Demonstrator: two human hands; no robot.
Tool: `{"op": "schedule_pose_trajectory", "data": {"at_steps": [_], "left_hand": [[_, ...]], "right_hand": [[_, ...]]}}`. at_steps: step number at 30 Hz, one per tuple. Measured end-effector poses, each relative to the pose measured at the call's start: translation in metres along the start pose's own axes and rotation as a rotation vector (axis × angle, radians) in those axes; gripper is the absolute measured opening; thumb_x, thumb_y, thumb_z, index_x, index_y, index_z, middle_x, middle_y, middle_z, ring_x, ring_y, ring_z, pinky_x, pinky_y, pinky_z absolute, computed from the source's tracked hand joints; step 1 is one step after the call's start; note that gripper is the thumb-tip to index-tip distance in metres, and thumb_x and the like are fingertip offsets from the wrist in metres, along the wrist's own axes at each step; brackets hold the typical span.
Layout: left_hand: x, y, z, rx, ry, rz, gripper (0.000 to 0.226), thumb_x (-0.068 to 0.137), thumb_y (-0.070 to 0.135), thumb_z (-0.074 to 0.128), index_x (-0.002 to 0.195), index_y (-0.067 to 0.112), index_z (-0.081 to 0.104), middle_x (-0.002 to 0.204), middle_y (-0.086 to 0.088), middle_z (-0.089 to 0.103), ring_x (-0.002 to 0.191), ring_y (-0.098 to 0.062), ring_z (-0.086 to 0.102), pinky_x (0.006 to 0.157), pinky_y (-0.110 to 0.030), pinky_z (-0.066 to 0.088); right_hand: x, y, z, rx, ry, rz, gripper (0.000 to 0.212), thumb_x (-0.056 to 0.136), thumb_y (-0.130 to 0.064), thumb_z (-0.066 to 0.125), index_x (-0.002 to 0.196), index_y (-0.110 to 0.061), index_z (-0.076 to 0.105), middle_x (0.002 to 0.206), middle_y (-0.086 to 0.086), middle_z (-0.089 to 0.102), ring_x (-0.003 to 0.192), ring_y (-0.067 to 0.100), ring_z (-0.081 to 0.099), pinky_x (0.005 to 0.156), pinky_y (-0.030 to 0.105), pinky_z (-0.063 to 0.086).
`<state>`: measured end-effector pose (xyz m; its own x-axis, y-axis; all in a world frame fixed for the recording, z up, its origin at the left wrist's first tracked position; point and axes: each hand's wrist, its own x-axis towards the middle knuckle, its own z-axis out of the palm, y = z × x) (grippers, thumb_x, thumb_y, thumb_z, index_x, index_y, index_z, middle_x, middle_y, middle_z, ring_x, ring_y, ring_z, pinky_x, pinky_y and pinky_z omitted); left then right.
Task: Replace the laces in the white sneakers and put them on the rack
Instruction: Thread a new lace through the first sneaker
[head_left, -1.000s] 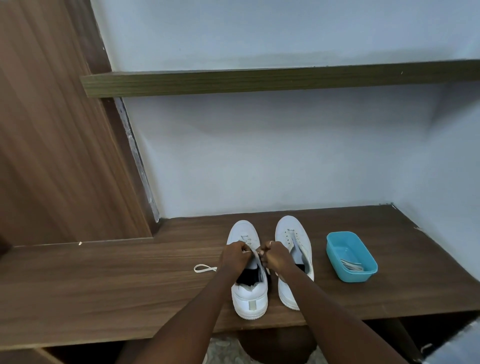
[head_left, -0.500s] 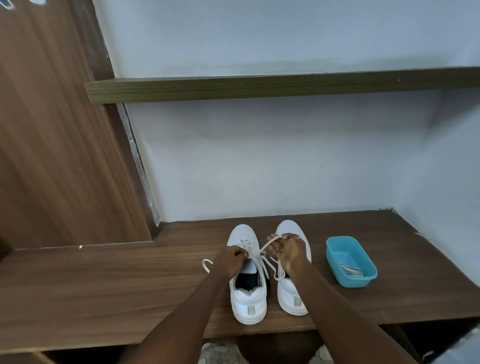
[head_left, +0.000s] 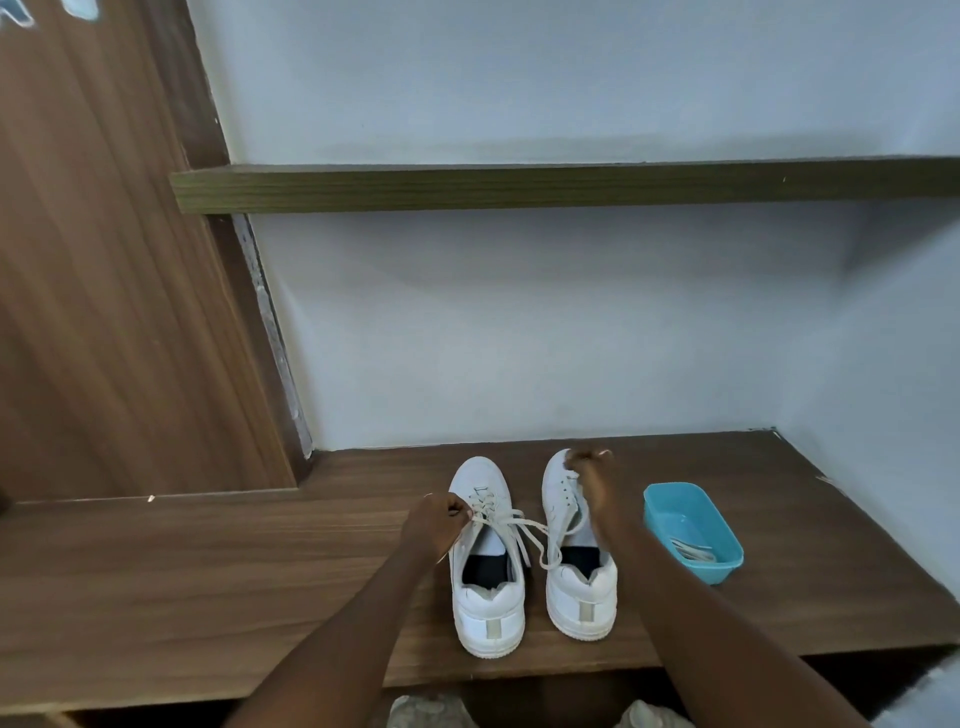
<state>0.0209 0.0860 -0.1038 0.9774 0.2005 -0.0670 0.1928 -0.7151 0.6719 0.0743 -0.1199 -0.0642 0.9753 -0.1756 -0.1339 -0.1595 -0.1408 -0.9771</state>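
Working the lace (head_left: 522, 519) at the left sneaker (head_left: 485, 613), standing with the right sneaker (head_left: 582, 597) just left of the blue tub (head_left: 722, 569). Pinching it at the eyelets with the left hand (head_left: 436, 525), holding its end in the curled right hand (head_left: 592, 483). Probably needing even, untwisted tension.

Wooden worktop (head_left: 208, 571) in a pale blue corner, with 1 blue plastic tub (head_left: 714, 570) on it.

The tub stands on the right part of the worktop, near the side wall (head_left: 883, 364), and some pale flat strips (head_left: 691, 550) lie in its near end. Above, 1 dark wooden shelf (head_left: 519, 187) runs along the back wall (head_left: 519, 338) from the left panel to the right edge of the view. A tall brown wooden panel (head_left: 104, 286) closes the left side. Below the front edge of the worktop 2 pale grey shapes (head_left: 428, 712) show, cut by the frame; what they are is not clear.
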Motion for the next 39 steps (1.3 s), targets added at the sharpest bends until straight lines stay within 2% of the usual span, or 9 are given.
{"op": "schedule_pose_trajectory", "data": {"at_steps": [5,11,17,21,23,27,31,36,39], "left_hand": [[-0.002,0.004,-0.006,0.001,-0.005,0.053,0.018,0.091,0.021,0.058,0.097,0.010,0.071,0.103,-0.003,0.070,0.094,-0.012,0.061,0.070,-0.016,0.035],[-0.004,0.007,-0.015,0.001,-0.028,0.061,0.021,0.093,0.022,0.054,0.102,0.014,0.071,0.103,0.001,0.069,0.094,-0.013,0.060,0.070,-0.018,0.035],[-0.004,0.005,-0.021,-0.039,0.006,0.016,0.022,0.094,0.019,0.054,0.094,0.003,0.070,0.056,0.010,0.049,0.047,-0.002,0.044,0.045,-0.010,0.033],[-0.008,0.001,-0.023,-0.089,0.026,-0.025,0.028,0.093,0.017,0.056,0.092,-0.011,0.062,0.033,0.012,0.038,0.034,-0.001,0.038,0.042,-0.013,0.030],[-0.009,0.001,-0.023,-0.102,0.043,-0.020,0.029,0.093,0.016,0.057,0.094,-0.013,0.061,0.041,0.008,0.047,0.040,-0.002,0.041,0.043,-0.013,0.030],[-0.009,0.001,-0.020,-0.114,0.020,-0.017,0.024,0.094,0.015,0.055,0.095,-0.006,0.067,0.100,-0.020,0.067,0.078,-0.018,0.061,0.051,-0.010,0.030],[-0.006,-0.002,-0.016,-0.131,-0.006,-0.010,0.021,0.095,0.014,0.050,0.100,0.010,0.070,0.106,-0.005,0.070,0.088,-0.011,0.058,0.074,-0.020,0.040],[-0.001,-0.004,-0.015,-0.056,-0.015,0.022,0.021,0.095,0.013,0.050,0.099,0.011,0.070,0.105,-0.005,0.068,0.088,-0.014,0.059,0.078,-0.024,0.044],[0.001,-0.006,-0.014,-0.031,-0.014,0.039,0.020,0.095,0.014,0.051,0.098,0.013,0.070,0.104,-0.004,0.068,0.086,-0.012,0.058,0.077,-0.024,0.044]], "right_hand": [[-0.020,0.010,0.032,-0.516,-0.325,-0.138,0.023,0.081,-0.004,0.056,0.066,-0.020,0.063,0.082,-0.005,0.066,0.082,0.013,0.060,0.065,0.016,0.041],[-0.035,0.019,0.050,-0.643,-0.378,-0.203,0.037,0.084,0.005,0.058,0.061,-0.023,0.051,0.094,0.005,0.061,0.101,0.020,0.062,0.081,0.023,0.047],[-0.032,0.016,0.047,-0.799,-0.367,-0.213,0.021,0.087,-0.001,0.047,0.091,-0.007,0.067,0.100,0.006,0.065,0.102,0.021,0.061,0.083,0.029,0.047],[-0.023,0.014,0.032,-0.845,-0.262,-0.181,0.021,0.086,-0.007,0.044,0.067,-0.012,0.051,0.070,0.003,0.055,0.080,0.023,0.057,0.064,0.027,0.040],[-0.016,0.011,0.020,-0.887,-0.222,-0.172,0.022,0.087,-0.006,0.043,0.070,-0.010,0.056,0.073,0.004,0.059,0.083,0.025,0.058,0.062,0.024,0.036],[-0.007,0.002,0.001,-0.960,-0.114,-0.113,0.027,0.093,-0.012,0.042,0.110,-0.001,0.060,0.112,0.016,0.063,0.107,0.030,0.059,0.080,0.029,0.044],[-0.007,-0.007,-0.003,-1.033,-0.208,-0.169,0.025,0.090,-0.013,0.048,0.106,-0.001,0.063,0.111,0.012,0.065,0.105,0.024,0.061,0.077,0.026,0.043],[-0.024,-0.016,0.021,-1.029,-0.508,-0.175,0.030,0.086,-0.014,0.056,0.057,-0.012,0.048,0.066,-0.001,0.050,0.064,0.011,0.049,0.053,0.019,0.029],[-0.030,-0.008,0.032,-0.959,-0.499,-0.177,0.026,0.088,-0.017,0.057,0.063,-0.012,0.053,0.075,-0.001,0.059,0.070,0.011,0.050,0.056,0.020,0.033]]}}
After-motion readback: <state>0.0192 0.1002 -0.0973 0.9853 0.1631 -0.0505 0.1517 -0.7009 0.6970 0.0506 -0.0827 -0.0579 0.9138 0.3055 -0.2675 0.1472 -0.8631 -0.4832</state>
